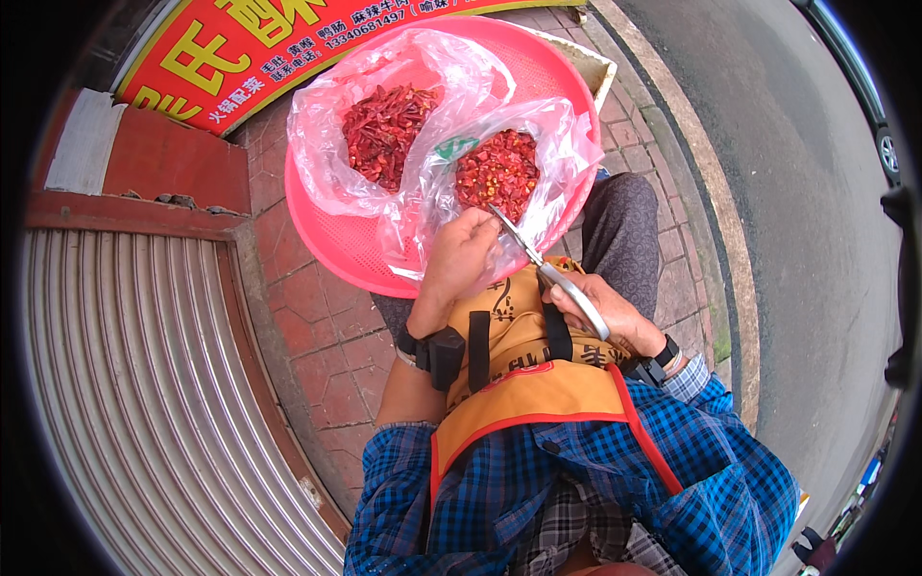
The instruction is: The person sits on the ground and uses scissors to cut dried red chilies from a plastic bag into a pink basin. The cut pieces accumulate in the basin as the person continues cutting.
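My right hand is closed round the handles of metal scissors, whose blades point up and left towards my other hand. At the near edge of a clear plastic bag, my left hand has its fingertips pinched together by the blade tips; whether a chili piece is between them is hidden. That bag holds cut red chili pieces. To its left, a second plastic bag holds whole-looking dried red chilies. Both bags lie in a pink perforated plastic basket.
Beneath the basket's far right side shows a white box edge. A red sign with writing stands beyond it. At left is a ribbed roller shutter; red paving lies underfoot, and a road runs along the right with a car.
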The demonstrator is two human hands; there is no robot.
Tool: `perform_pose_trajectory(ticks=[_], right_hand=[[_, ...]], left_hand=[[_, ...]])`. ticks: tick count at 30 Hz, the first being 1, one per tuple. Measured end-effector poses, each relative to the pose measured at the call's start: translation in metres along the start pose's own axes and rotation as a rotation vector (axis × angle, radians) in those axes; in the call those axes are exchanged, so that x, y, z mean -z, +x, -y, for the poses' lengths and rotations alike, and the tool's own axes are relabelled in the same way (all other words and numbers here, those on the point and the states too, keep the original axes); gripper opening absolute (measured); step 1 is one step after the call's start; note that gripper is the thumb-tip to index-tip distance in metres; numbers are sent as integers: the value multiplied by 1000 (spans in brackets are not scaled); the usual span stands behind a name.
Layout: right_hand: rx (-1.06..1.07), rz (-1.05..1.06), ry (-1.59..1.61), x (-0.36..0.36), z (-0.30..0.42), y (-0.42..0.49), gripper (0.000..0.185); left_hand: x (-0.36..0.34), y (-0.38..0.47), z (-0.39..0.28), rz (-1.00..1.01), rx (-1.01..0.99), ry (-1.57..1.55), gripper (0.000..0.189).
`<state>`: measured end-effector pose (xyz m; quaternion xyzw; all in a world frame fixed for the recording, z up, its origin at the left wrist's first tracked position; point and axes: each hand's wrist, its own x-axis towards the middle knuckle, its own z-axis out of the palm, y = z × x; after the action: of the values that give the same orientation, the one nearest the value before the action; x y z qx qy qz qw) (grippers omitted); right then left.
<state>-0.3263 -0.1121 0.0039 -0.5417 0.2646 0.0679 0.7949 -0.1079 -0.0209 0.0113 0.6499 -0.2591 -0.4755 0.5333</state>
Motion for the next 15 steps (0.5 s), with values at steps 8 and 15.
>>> perform_pose_trajectory(ticks=[8,15], right_hand=[[6,-39,145,-4,-1,1,27],[-5,-46,139,-6,5,0,27]], left_hand=[[2,1,-2,4,33,0,16],[3,1,-2,-2,19,13,17]])
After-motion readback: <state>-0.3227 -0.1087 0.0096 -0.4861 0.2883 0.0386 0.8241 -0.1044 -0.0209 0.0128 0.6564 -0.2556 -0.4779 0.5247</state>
